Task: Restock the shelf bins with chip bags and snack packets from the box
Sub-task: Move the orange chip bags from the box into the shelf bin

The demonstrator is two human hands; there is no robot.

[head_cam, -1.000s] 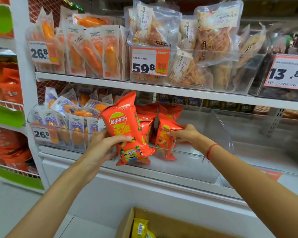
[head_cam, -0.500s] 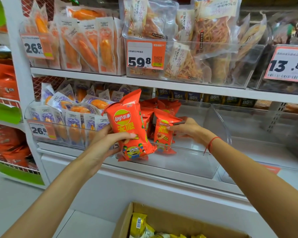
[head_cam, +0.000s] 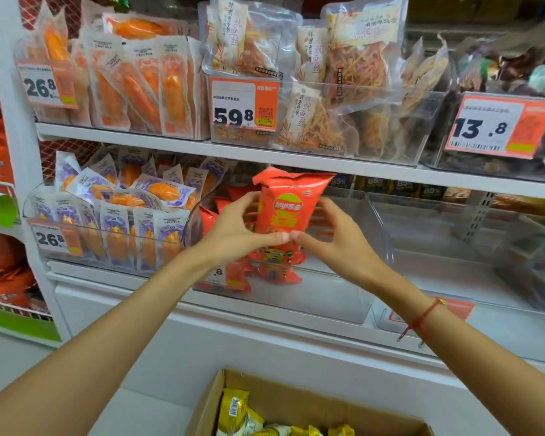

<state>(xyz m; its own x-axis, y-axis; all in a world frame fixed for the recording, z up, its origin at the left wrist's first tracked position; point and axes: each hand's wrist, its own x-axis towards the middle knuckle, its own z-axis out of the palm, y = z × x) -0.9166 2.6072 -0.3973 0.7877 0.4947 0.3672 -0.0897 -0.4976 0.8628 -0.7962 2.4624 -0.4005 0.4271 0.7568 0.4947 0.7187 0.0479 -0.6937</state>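
Orange chip bag (head_cam: 285, 215), upright between hands.

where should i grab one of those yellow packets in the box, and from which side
Take the upright yellow packet at the left end of the cardboard box by its crimped top edge, coming straight down from above. That flat edge points up and stands clear, while the box wall blocks its left side and other packets crowd its right. Both hands now hold the orange chip bag, so free one first.
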